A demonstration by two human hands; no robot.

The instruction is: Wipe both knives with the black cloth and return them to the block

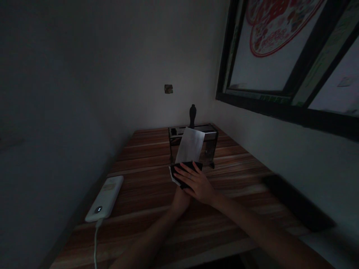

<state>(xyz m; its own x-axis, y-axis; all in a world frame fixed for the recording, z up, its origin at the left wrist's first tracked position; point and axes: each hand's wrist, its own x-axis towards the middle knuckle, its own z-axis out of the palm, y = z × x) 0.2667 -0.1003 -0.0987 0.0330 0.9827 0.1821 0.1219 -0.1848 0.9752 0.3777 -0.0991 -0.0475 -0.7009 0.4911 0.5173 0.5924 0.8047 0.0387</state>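
My right hand (195,184) lies over a black, cloth-like piece (177,172) with a pale edge, its fingers stretched out and slightly apart, pressing on it. A ring shows on one finger. Below, my left hand (181,200) reaches up beneath the same piece, and its fingers are hidden. Out of the black piece rises a flat, pale grey, rectangular sheet (190,145), tilted upward; whether it is metal or paper I cannot tell. Just behind it stands a dark-framed rack (211,133) with a shiny top. A dark handle (192,115) sticks up from that rack.
On the left of the wood-grain table (146,168) lies a white power bank (106,198) with a white cable (95,243). A long black object (298,201) rests along the right wall. Framed glass (266,71) with red patterns is above it.
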